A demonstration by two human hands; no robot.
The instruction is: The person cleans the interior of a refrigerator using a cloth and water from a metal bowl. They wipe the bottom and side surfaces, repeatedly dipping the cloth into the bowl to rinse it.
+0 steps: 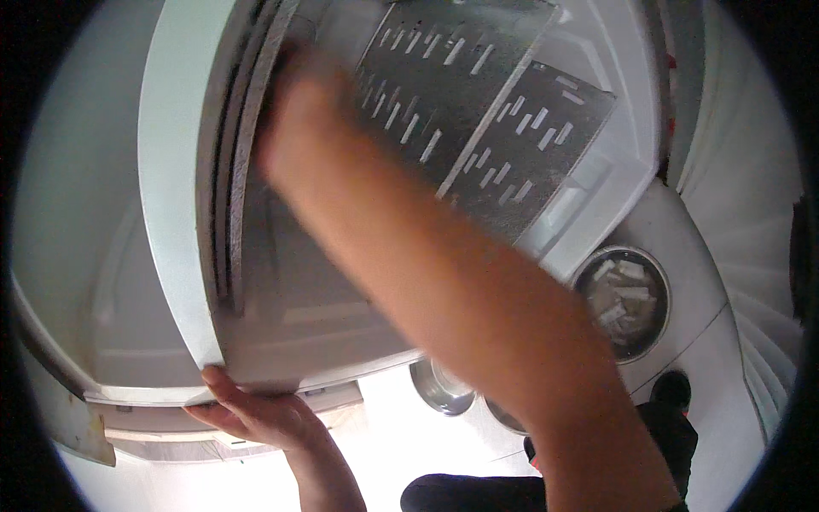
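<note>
In front of me is the white plastic cavity of a fridge or freezer, with a grey slotted panel (448, 83) in its inner wall. My right arm crosses the middle of the view and reaches deep inside. My right hand (304, 109) is blurred, beside the dark grooved side of a pale divider (169, 173); its fingers and anything in them cannot be made out. My left hand (262, 413) grips the divider's near end at the cabinet's front rim, its thumb on the divider and its fingers lower down.
A round metal bowl (624, 304) holding several pale chunks stands on the tiled floor (694, 365) at the right. Another metal bowl (445, 390) sits below the cabinet, with one more partly behind my arm. My dark-clothed leg (473, 493) and a dark shoe (672, 389) show below.
</note>
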